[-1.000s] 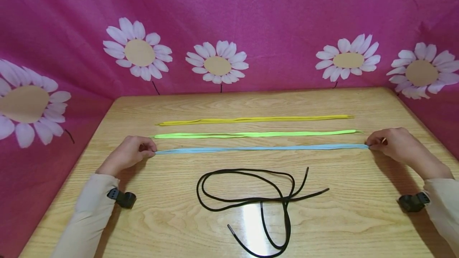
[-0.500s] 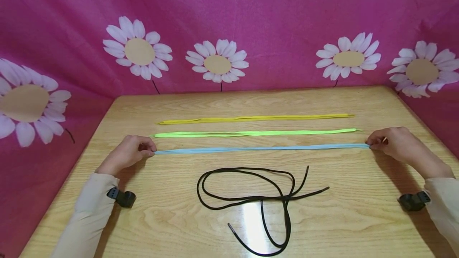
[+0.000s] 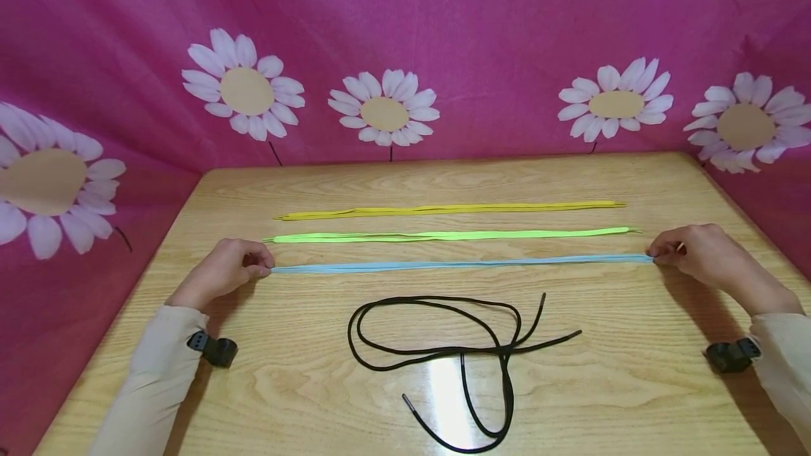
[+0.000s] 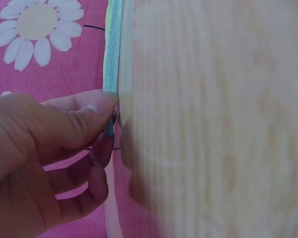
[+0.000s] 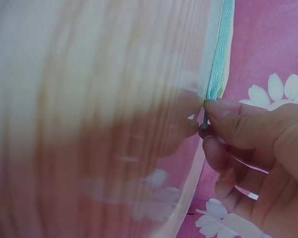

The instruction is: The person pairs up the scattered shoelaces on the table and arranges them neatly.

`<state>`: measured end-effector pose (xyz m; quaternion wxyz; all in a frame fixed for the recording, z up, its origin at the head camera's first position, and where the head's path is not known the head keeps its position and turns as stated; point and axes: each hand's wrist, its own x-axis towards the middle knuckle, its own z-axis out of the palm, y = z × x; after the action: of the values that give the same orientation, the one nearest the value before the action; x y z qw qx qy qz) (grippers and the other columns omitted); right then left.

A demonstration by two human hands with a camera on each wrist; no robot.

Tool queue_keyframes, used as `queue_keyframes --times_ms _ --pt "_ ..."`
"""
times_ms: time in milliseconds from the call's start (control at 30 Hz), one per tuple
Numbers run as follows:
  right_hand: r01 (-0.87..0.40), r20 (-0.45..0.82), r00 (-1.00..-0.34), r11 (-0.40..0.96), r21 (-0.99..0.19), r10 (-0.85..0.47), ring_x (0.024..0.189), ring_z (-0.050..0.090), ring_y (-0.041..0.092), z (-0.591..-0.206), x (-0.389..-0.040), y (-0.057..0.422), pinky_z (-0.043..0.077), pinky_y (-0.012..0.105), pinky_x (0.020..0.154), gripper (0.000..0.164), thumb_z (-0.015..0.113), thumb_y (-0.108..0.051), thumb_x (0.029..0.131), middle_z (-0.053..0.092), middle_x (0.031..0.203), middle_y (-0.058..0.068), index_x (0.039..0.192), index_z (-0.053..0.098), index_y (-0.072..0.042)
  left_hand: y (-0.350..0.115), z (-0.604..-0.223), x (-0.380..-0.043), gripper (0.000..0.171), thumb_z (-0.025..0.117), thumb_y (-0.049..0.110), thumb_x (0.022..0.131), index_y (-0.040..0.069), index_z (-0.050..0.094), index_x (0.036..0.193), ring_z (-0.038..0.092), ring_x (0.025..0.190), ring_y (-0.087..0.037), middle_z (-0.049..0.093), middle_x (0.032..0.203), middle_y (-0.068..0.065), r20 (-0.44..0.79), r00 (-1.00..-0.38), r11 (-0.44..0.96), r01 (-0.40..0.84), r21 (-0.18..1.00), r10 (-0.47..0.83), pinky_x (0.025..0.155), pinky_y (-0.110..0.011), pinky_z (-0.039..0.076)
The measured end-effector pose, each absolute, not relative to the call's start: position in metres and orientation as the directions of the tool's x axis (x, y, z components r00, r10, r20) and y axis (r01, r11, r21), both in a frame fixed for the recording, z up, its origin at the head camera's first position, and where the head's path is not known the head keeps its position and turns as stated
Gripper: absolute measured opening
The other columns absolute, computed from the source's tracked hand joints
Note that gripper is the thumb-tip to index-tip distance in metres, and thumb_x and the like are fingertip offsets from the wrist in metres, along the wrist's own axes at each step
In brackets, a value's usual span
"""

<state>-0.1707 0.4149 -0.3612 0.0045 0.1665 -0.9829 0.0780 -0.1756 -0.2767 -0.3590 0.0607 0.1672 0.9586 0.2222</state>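
Observation:
A light blue shoelace (image 3: 443, 265), folded into side-by-side strands, stretches straight across the table. My left hand (image 3: 227, 271) pinches its left end between thumb and fingertips. At the other end, my right hand (image 3: 695, 257) pinches the lace the same way. Both wrist views show the flat woven lace (image 4: 112, 54) running from the fingertips, with a narrow tip poking out below the pinch. Just beyond lies a neon green shoelace (image 3: 456, 236), and farther back a yellow shoelace (image 3: 443, 210), both laid out roughly parallel to the blue one.
A black round shoelace (image 3: 437, 352) lies in loose loops on the near part of the wooden table (image 3: 633, 407). Pink cloth (image 3: 494, 34) with white daisies rises behind the table and along both sides. A black wrist camera (image 3: 218, 352) sits at the left sleeve.
My left hand has shifted slightly to the left, drawing the blue shoelace a little straighter. The right hand and the other laces stay put.

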Motion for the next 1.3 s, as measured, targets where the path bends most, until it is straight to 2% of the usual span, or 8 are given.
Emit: queue_keyframes --times_ms 500,700,800,900,1000,1133,1300 --pt "-0.355 0.069 -0.935 0.920 -0.169 -0.348 0.066 0.052 0.011 -0.365 -0.170 0.413 0.044 0.029 0.056 0.017 0.075 0.004 0.076 0.057 0.072 -0.006 0.081 0.069 -0.011 -0.276 -0.357 -0.174 0.005 0.073 0.004 0.084 0.006 0.068 0.085 0.053 0.072 -0.017 0.063 0.077 -0.001 -0.002 -0.939 0.839 0.306 0.450 0.343 0.068 -0.035 0.045" --pt "-0.352 0.054 -0.936 0.918 -0.182 -0.348 0.070 0.057 0.019 -0.358 -0.169 0.407 0.047 0.035 0.058 0.014 0.074 0.003 0.079 0.061 0.080 0.003 0.090 0.069 -0.004 -0.270 -0.352 -0.170 0.004 0.072 0.006 0.086 0.005 0.068 0.085 0.054 0.072 -0.018 0.064 0.078 -0.003 0.028 -0.939 0.848 0.322 0.420 0.342 0.067 -0.036 0.046" --pt "-0.371 0.084 -0.928 0.914 -0.163 -0.362 0.068 0.056 0.020 -0.353 -0.166 0.393 0.045 0.033 0.055 0.015 0.072 0.004 0.079 0.063 0.085 0.009 0.092 0.068 -0.003 -0.260 -0.347 -0.167 0.002 0.070 0.005 0.087 0.003 0.069 0.086 0.055 0.072 -0.017 0.064 0.078 -0.003 0.050 -0.925 0.836 0.362 0.413 0.377 0.066 -0.036 0.046" --pt "-0.400 0.096 -0.916 0.904 -0.151 -0.390 0.066 0.054 0.016 -0.348 -0.161 0.370 0.043 0.030 0.053 0.014 0.072 0.003 0.079 0.063 0.084 0.007 0.090 0.068 -0.004 -0.243 -0.344 -0.163 0.003 0.068 0.004 0.088 0.004 0.069 0.086 0.054 0.070 -0.015 0.064 0.077 -0.001 0.072 -0.899 0.815 0.423 0.396 0.432 0.064 -0.034 0.046" --pt "-0.481 0.118 -0.876 0.862 -0.157 -0.468 0.066 0.054 0.011 -0.345 -0.156 0.337 0.045 0.030 0.055 0.013 0.074 0.003 0.078 0.063 0.079 -0.001 0.086 0.069 -0.006 -0.222 -0.343 -0.157 0.003 0.068 0.006 0.089 0.005 0.070 0.086 0.050 0.068 -0.011 0.062 0.076 0.001 0.073 -0.863 0.785 0.488 0.381 0.501 0.062 -0.031 0.045" --pt "-0.627 0.169 -0.779 0.749 -0.212 -0.604 0.065 0.051 0.002 -0.345 -0.145 0.293 0.046 0.027 0.056 0.013 0.076 -0.002 0.080 0.058 0.075 -0.011 0.082 0.069 -0.013 -0.195 -0.344 -0.146 0.006 0.067 0.012 0.091 0.007 0.069 0.088 0.048 0.067 -0.009 0.059 0.075 0.004 0.047 -0.817 0.749 0.548 0.372 0.575 0.062 -0.028 0.044" --pt "-0.704 0.177 -0.707 0.654 -0.279 -0.685 0.070 0.052 0.002 -0.345 -0.132 0.248 0.047 0.026 0.059 0.008 0.072 -0.009 0.086 0.057 0.080 -0.011 0.083 0.069 -0.016 -0.173 -0.349 -0.139 0.008 0.066 0.016 0.092 0.010 0.068 0.087 0.049 0.068 -0.007 0.056 0.074 0.007 0.040 -0.780 0.711 0.589 0.384 0.625 0.062 -0.025 0.044"
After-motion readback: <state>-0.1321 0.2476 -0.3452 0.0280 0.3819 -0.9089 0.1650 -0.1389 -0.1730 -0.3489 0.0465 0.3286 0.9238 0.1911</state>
